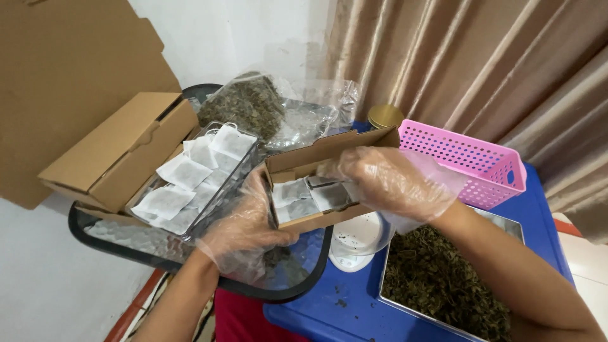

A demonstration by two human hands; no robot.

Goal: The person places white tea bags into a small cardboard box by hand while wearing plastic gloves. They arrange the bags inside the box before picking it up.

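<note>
Dried green leaves (pixel 437 278) fill a metal tray (pixel 506 223) closest to the viewer, on the blue surface (pixel 538 228) at its near right part. Just left of the tray sits a small white scale (pixel 358 244), under the raised hands.

Both hands wear thin clear plastic gloves. Between them, held up above the near edge of the dark glass-topped table (pixel 114 244), is a small open cardboard box (pixel 316 180). Its long axis runs from lower left to upper right, and its open face is tilted toward the viewer, showing flat white tea bags (pixel 307 196) packed inside. The left hand (pixel 244 231) cups the box's lower left end from beneath, fingers curled closed on it. The right hand (pixel 386 180) lies over the box's right end, fingers bent down into the opening onto the bags.

Left of the box, on the glass table, a clear container (pixel 221 180) holds more white tea bags. A closed brown carton (pixel 117 149) lies by the table's left edge, a plastic bag of leaves (pixel 253 104) at its far edge. A pink basket (pixel 465 161) stands at the blue surface's far side.
</note>
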